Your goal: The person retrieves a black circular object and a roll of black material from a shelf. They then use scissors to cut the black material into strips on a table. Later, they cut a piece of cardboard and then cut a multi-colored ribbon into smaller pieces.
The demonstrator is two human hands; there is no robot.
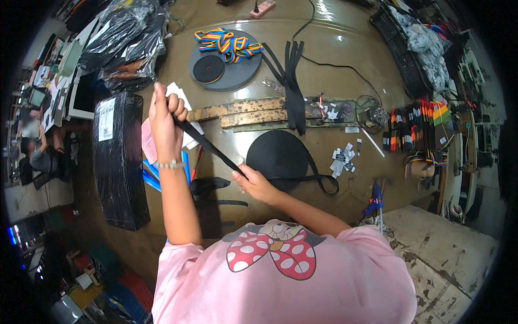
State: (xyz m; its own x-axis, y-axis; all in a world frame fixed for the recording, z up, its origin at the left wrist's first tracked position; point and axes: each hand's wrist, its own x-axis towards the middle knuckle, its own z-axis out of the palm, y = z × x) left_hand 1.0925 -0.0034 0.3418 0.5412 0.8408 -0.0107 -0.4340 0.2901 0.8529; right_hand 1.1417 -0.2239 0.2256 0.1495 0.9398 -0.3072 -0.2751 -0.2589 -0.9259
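Note:
A black webbing strap point(208, 144) is stretched slantwise between my two hands. My left hand point(168, 110), raised at the left, is closed around its upper end. Lower and nearer to me, my right hand point(253, 183) grips the other end between thumb and fingers. Just beyond the right hand lies a large coiled roll of black webbing point(277, 154), with a loose loop curling out to its right. Dark strap pieces point(210, 188) rest at the table's near edge, below the stretched strap.
Patterned wooden boards point(253, 113) lie across the table, with black straps point(295, 89) draped over them. Behind is a round grey disc point(237, 75) bearing a rainbow cord point(229, 44). A black-wrapped package point(120, 162) stands left; small labels point(342, 161) and blue-handled scissors point(374, 201) lie right.

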